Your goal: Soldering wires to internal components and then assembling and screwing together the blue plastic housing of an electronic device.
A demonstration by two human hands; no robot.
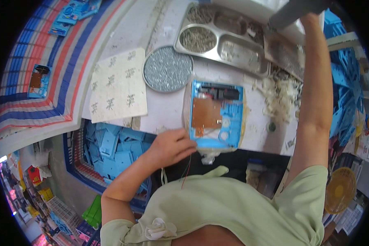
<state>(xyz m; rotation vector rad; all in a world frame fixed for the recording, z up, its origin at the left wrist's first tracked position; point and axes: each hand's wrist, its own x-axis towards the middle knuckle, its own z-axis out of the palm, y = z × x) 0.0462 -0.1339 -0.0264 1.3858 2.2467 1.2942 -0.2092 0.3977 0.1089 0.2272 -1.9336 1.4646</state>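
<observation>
A blue plastic housing (232,127) lies in front of me on the table, with a brown circuit board (205,114) and black parts inside. My left hand (172,147) is at its near left corner, fingers curled and pressed together on the edge. Thin red and dark wires (186,174) hang below those fingers. Raised at the far right, my right hand (310,19) grips a grey handheld tool (295,14) whose narrow end points left. Its exact kind is not clear, and most of the fingers are hidden behind it.
A round dish of small metal pieces (168,69) and a metal compartment tray (242,51) stand behind the housing. Left is a marked white sheet (119,86). Whitish translucent scraps (279,96) lie right. Blue plastic parts fill a crate (110,147) below and pile up right (346,90).
</observation>
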